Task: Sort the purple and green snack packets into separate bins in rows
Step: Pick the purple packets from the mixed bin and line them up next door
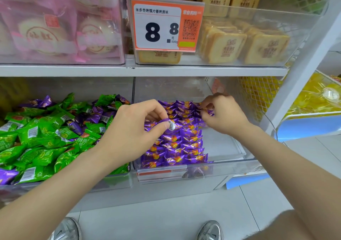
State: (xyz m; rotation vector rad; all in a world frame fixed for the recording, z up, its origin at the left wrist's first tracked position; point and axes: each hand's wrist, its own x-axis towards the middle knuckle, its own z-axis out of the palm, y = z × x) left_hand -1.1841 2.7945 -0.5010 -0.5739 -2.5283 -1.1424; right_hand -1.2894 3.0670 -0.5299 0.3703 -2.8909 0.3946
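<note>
Grip of left hand (134, 129) pinches a purple packet (166, 124) crosswise above the purple rows (180, 147); right hand (223, 116) pinches a second packet (208, 112) at their far end.

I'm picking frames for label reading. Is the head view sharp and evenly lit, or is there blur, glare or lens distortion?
Head view: light even, shadows faint; price tag crisp; pink packets hazy behind clear plastic; purple packets glint mildly; a smeared patch at the back of the right bin; the shelf upright leans from wide-angle distortion.
</note>
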